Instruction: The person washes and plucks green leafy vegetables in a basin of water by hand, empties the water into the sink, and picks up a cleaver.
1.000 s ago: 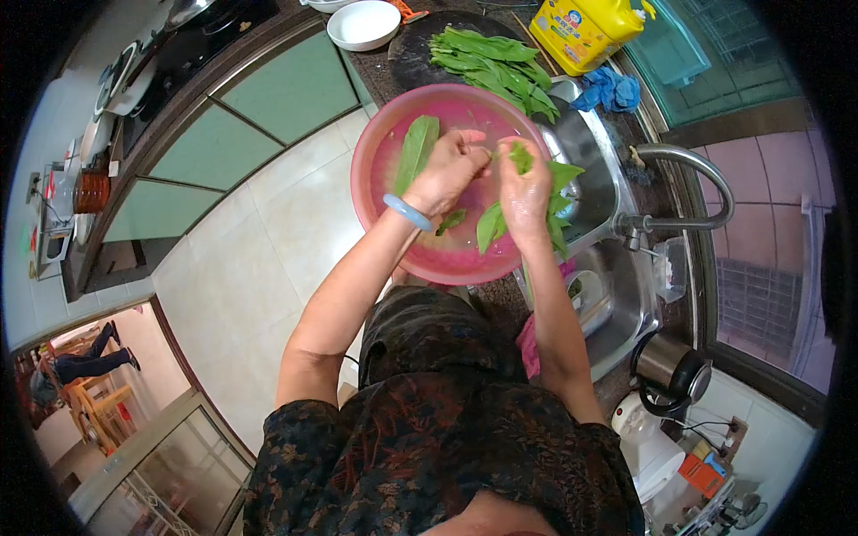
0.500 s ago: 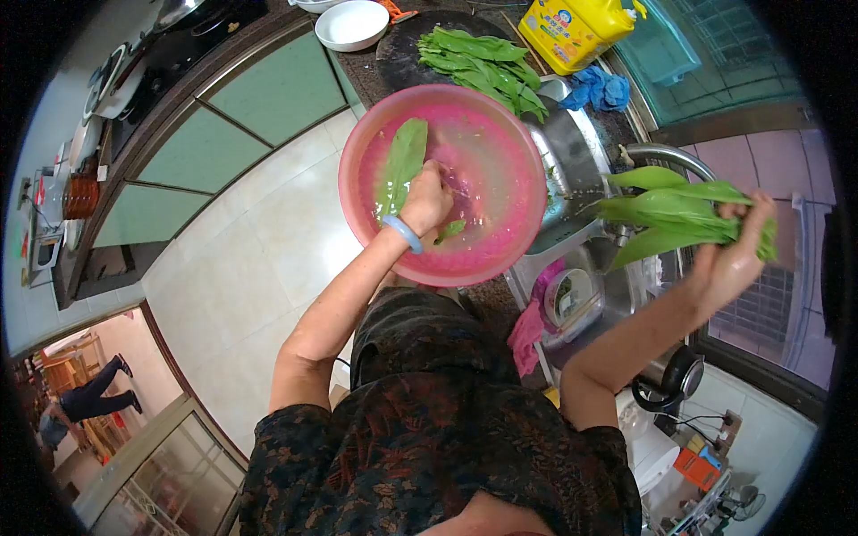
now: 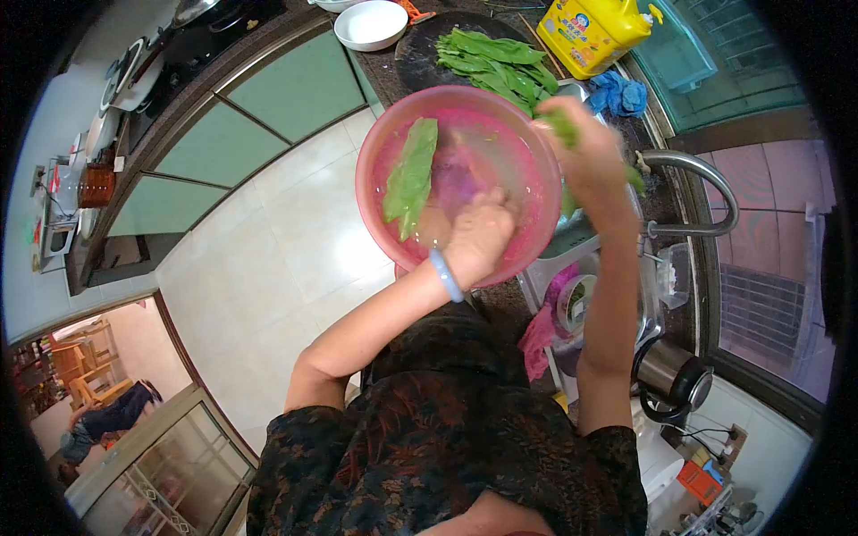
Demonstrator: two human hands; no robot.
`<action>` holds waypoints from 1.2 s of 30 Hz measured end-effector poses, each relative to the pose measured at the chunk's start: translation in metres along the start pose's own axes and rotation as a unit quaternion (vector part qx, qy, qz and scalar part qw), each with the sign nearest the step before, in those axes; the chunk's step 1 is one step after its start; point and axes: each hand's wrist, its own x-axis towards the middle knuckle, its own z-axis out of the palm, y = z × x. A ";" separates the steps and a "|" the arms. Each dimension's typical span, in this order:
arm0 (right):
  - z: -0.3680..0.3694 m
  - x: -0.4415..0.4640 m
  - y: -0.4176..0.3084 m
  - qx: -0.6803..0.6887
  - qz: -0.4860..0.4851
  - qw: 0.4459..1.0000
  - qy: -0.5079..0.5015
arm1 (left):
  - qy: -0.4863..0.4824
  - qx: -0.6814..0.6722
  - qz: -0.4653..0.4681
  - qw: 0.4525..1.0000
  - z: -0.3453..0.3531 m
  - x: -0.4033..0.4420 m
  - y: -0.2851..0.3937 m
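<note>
A pink basin (image 3: pixel 368 183) of water stands at the counter edge, with a large green leaf (image 3: pixel 413 179) floating on its left side. My left hand (image 3: pixel 483 234), with a pale blue bangle at the wrist, is over the water inside the basin. Its fingers are curled and a little blurred; what they hold, if anything, is hidden. Beyond the basin's right rim, my right hand (image 3: pixel 585 152) is closed around a bunch of leafy greens (image 3: pixel 561 127). Motion smears this hand, and most of the bunch is hidden behind it and the forearm.
More leaves (image 3: pixel 496 61) lie on a dark round board (image 3: pixel 416 62) behind the basin. A yellow jug (image 3: pixel 590 36), blue cloth (image 3: pixel 618 94), curved faucet (image 3: pixel 724 192), pink cloth (image 3: pixel 536 344) and kettle (image 3: pixel 675 380) stand or lie rightward. A white bowl (image 3: pixel 371 25) is behind.
My right hand has swung the greens from the far right, past the faucet, to the basin's right rim. My left hand has moved rightward in the basin, away from the large leaf.
</note>
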 end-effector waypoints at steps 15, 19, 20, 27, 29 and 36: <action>0.174 -0.030 0.055 -0.126 0.129 0.958 -0.221 | 0.117 0.040 -0.202 0.972 -0.005 -0.020 -0.122; 0.124 -0.013 0.024 0.025 0.152 0.973 -0.170 | 0.162 -0.003 -0.124 0.979 -0.048 -0.029 -0.108; 0.112 -0.011 0.013 0.085 0.066 0.986 -0.126 | 0.127 -0.073 -0.107 0.983 -0.057 -0.028 -0.106; 0.090 -0.014 -0.004 0.234 0.104 0.948 -0.188 | 0.020 -0.306 -0.101 0.946 -0.081 -0.011 -0.087; 0.079 -0.013 -0.007 0.217 0.142 0.945 -0.198 | 0.065 -0.341 -0.092 0.933 -0.075 -0.010 -0.087; 0.074 -0.024 0.006 0.223 0.190 0.931 -0.217 | 0.150 -0.443 -0.078 0.881 -0.063 -0.010 -0.090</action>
